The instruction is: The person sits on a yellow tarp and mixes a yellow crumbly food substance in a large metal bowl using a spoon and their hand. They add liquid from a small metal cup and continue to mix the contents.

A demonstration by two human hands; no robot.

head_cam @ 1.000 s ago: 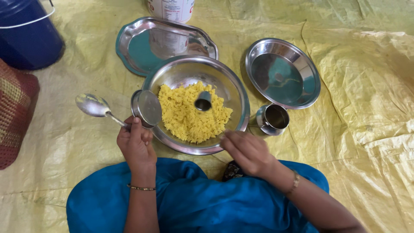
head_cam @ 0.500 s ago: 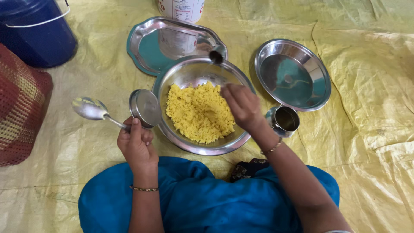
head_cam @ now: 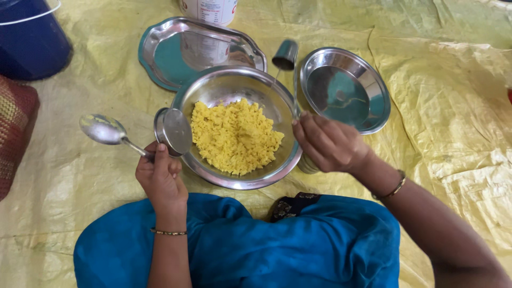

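Note:
A wide steel bowl [head_cam: 229, 80] on the yellow sheet holds crumbly yellow food [head_cam: 234, 136]. My left hand [head_cam: 160, 178] sits at the bowl's near left rim. It grips a steel spoon [head_cam: 101, 129], whose head points left, together with a small steel cup [head_cam: 173, 130] tilted on its side. My right hand [head_cam: 328, 141] is at the bowl's right rim, closed on the thin handle of a small steel ladle [head_cam: 285, 55]. The ladle's cup hangs over the far rim. A small steel tumbler [head_cam: 306, 166] is mostly hidden under my right hand.
A round steel plate [head_cam: 344, 88] lies right of the bowl and a steel tray [head_cam: 197, 48] behind it. A white container [head_cam: 208, 9] stands at the far edge. A blue bucket [head_cam: 29, 37] and a woven red item [head_cam: 13, 128] are on the left.
My right hand went from the bowl's near rim into the bowl, took hold of the small ladle and lifted it toward the far rim. My left hand kept its grip.

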